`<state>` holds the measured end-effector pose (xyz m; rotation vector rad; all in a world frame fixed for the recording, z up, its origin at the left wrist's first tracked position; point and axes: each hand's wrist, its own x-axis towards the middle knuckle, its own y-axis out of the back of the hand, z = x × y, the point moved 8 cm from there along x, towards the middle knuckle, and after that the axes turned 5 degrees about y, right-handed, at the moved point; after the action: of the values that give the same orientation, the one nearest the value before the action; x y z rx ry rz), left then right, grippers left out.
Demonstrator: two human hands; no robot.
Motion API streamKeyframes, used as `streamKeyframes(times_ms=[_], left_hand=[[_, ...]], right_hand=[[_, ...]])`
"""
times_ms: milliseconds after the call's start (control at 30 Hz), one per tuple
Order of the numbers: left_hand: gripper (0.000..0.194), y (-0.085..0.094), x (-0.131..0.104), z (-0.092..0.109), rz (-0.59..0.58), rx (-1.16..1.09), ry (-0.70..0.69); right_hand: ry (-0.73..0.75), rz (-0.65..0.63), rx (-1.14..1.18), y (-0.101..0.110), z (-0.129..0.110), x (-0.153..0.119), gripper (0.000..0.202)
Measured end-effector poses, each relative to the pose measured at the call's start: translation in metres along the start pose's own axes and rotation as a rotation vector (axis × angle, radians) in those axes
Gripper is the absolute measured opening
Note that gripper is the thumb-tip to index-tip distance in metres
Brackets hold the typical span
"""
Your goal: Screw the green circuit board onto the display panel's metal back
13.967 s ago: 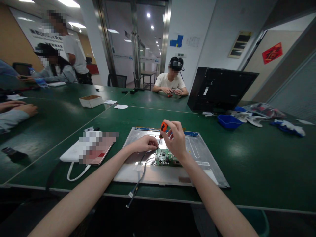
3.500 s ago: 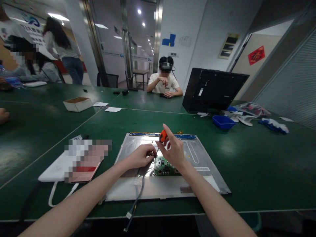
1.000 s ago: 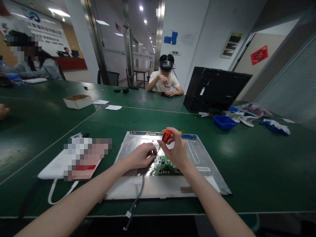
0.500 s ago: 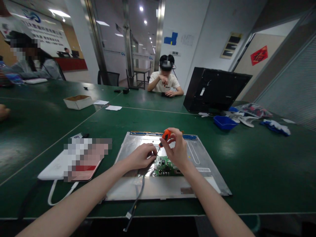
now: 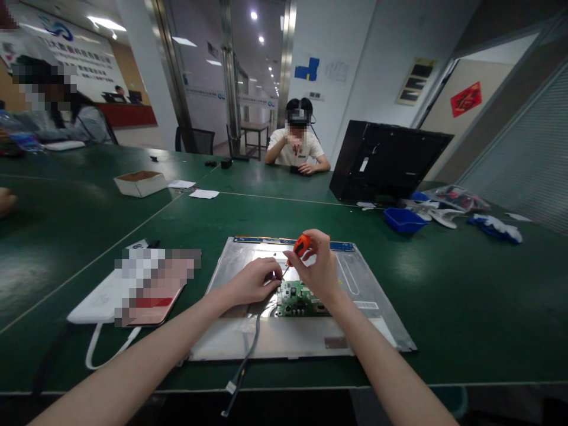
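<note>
A silver metal panel (image 5: 306,340) lies flat on the green table, with a green circuit board (image 5: 296,297) on its middle. My right hand (image 5: 318,263) grips an orange and black screwdriver (image 5: 302,245), its shaft slanting down to the left toward the board's upper left corner. Beside that corner, my left hand (image 5: 257,281) rests with its fingers curled together near the screwdriver's tip; what they pinch, if anything, is too small to make out. A grey cable (image 5: 255,340) runs from below my left hand over the panel's front edge.
Left of the panel lie a white device (image 5: 95,296) and a pink phone (image 5: 171,284) with a white cable. Farther off are an open box (image 5: 141,183), a black monitor (image 5: 390,160) and a blue tray (image 5: 404,220). A person (image 5: 295,145) sits across the table (image 5: 465,307).
My right hand has turned slightly and the screwdriver's handle has shifted a little to the right, leaning more. My left hand has stayed in place.
</note>
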<state>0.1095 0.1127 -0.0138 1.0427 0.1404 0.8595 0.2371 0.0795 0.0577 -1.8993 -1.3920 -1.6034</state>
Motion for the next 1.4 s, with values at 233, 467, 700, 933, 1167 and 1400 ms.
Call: streamKeyframes(times_ms=[233,467,700,933,1167,1400], left_hand=[[0.005,0.001,0.0,0.001,0.004,-0.018,-0.008],[0.009,0.001,-0.001,0.003,-0.004,-0.024,-0.021],[0.013,-0.001,-0.001,0.0,-0.002,-0.011,-0.033],[0.011,0.001,-0.001,0.001,0.003,0.001,-0.021],[0.011,0.0,0.0,0.002,-0.006,0.002,-0.009],[0.012,0.001,-0.001,0.002,0.001,0.003,-0.008]], right_hand=[[0.054,-0.086,0.033,-0.003,-0.009,0.003,0.038],[0.049,-0.1,0.024,-0.007,-0.006,0.0,0.045],[0.098,-0.024,-0.007,-0.001,-0.01,0.002,0.041],[0.099,-0.059,-0.02,0.0,-0.014,0.005,0.041],[0.077,-0.031,-0.015,0.002,-0.011,0.002,0.046],[0.128,0.005,-0.013,0.006,-0.016,0.005,0.033]])
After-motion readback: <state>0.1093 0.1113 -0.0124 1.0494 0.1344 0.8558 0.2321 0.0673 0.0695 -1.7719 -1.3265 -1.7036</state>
